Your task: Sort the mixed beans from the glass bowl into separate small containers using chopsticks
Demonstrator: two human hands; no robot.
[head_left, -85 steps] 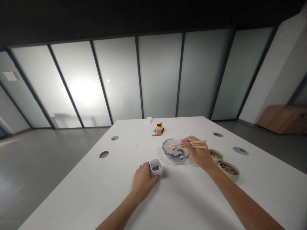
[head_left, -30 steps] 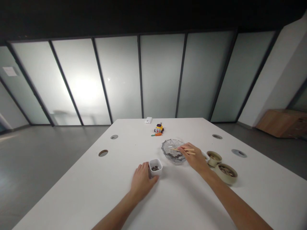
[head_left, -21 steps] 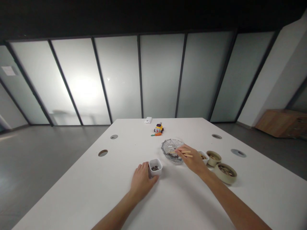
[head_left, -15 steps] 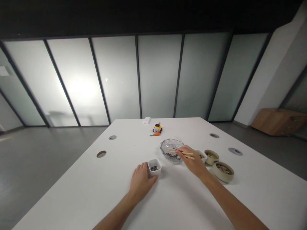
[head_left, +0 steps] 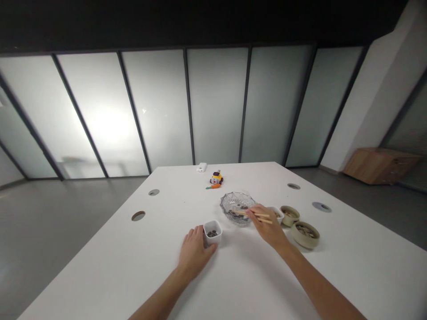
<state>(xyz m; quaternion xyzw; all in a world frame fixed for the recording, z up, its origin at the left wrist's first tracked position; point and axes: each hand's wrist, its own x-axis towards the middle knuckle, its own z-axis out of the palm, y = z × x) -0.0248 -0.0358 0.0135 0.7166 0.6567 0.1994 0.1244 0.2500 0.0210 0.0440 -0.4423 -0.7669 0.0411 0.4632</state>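
Observation:
My right hand pinches a pair of wooden chopsticks, whose tips reach into a clear glass bowl with dark pieces in it. My left hand rests on the white table, its fingers curled against the near side of a small white square cup that holds a few dark pieces. The cup stands left of and nearer than the glass bowl.
Right of the glass bowl stand a small white dish and two beige round bowls. A yellow toy, an orange carrot-shaped piece and a white box lie at the far edge. Round cable holes dot the table.
My right hand has lowered from above the glass bowl, bringing the chopstick tips down into it. The left hand stays at the white cup. The view has drifted slightly right.

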